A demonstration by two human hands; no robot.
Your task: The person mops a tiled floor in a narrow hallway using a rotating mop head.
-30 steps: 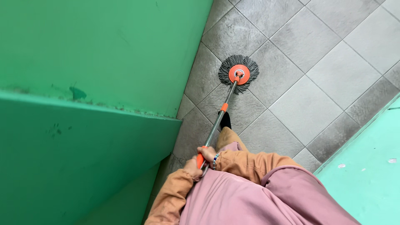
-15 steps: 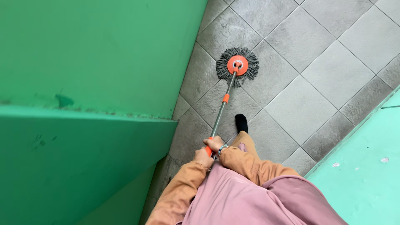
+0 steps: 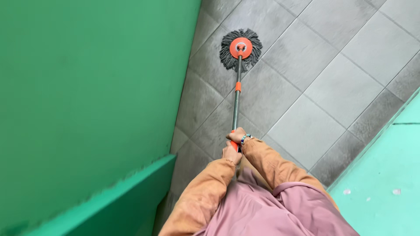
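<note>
Since the earlier frame the mop head [image 3: 241, 49] has slid farther out from the hands, along the grey floor [image 3: 306, 126] beside the green wall [image 3: 87, 87], and the dark foot seen near the pole is now out of view. Both hands are wrapped tight around the near end of the pole [image 3: 236, 105], each grip fully closed on it: the right hand [image 3: 237, 136] sits higher up, with a beaded bracelet [image 3: 245, 138] at the wrist, and the left hand [image 3: 231, 154] just below it, the two touching. From the grip the pole runs straight ahead to the orange disc, whose grey strands lie spread on the tiles. Orange sleeves lead back from the grip.
</note>
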